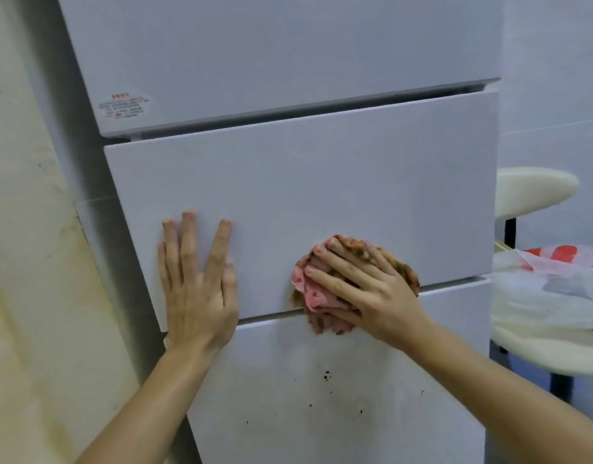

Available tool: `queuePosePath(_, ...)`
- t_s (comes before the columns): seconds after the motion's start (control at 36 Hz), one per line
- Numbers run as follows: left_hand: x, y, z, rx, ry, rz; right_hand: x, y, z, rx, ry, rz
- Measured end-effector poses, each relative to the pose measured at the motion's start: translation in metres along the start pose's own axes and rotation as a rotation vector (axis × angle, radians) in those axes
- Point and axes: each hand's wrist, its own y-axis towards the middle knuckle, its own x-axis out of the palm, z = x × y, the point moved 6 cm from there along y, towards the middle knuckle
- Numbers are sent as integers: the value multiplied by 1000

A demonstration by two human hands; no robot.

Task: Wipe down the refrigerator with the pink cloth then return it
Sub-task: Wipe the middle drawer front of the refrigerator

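A white refrigerator point(305, 182) with three stacked door panels fills the view. My left hand point(196, 286) lies flat, fingers straight, against the lower left of the middle panel. My right hand point(362, 286) presses a bunched pink cloth point(316, 296), stained brown, onto the seam between the middle and bottom panels; its fingers are spread over the cloth. Small dark specks point(326, 376) dot the bottom panel below the cloth.
A red-printed sticker point(125, 106) sits on the top door's lower left. A stained cream wall point(27, 262) stands at the left. At the right are a cream chair point(536, 189) and a white plastic bag with red print point(556, 272) on a surface.
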Motion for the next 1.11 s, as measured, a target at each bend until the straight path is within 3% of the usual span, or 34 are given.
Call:
queuePosePath(0.33, 2, 4, 7, 54, 94, 20, -40, -79, 89, 116, -69, -44)
queuePosePath(0.56, 6, 3, 11, 47, 65, 17, -37, -88, 110, 461, -69, 50)
queuePosePath(0.67, 8, 3, 12, 55, 69, 45, -43, -53, 129, 775, -10, 197)
queuePosePath(0.78, 8, 8, 12, 70, 111, 93, -56, -10, 150, 967, 68, 287)
queuePosePath(0.97, 6, 11, 13, 85, 128, 145, -53, -40, 135, 1009, 81, 340)
queuePosePath(1.11, 7, 11, 15, 70, 118, 159, -39, -95, 114, 1128, 135, 259)
